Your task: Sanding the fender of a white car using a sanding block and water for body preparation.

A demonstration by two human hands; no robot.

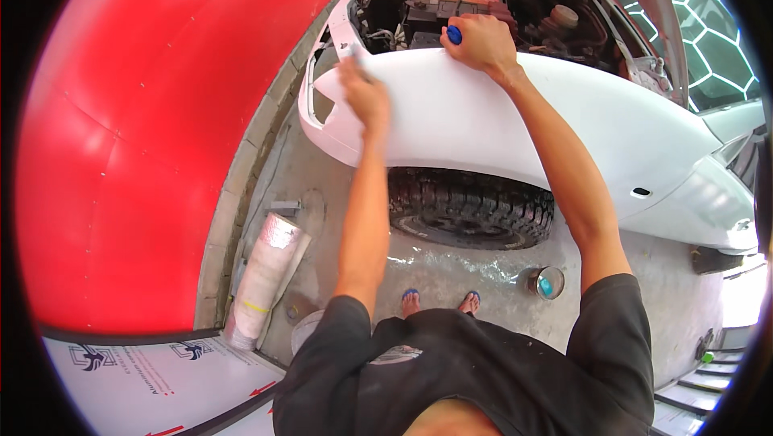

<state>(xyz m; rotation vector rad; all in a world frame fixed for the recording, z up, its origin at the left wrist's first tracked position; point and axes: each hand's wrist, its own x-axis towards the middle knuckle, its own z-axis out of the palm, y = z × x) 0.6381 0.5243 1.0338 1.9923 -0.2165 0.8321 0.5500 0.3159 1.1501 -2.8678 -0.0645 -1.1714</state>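
My left hand (365, 94) is smeared by motion at the front end of a white car fender (451, 114); something greyish shows by its fingers, but I cannot make out what it is or whether they grip it. My right hand (481, 43) is closed round a blue object (455, 34) at the fender's upper edge, beside the open engine bay. The object is mostly hidden by my fingers. Behind the hands, a battery (427, 3) sits in the bay. Under the fender is a black knobbly tyre (471, 206).
A red panel wall (121, 154) with a block kerb (241, 178) runs along the left. A pale wrapped roll (262, 275) lies beside it. A round container with turquoise contents (547, 283) stands on the concrete floor (620, 315) near my sandalled feet. The raised bonnet (672, 25) is at upper right.
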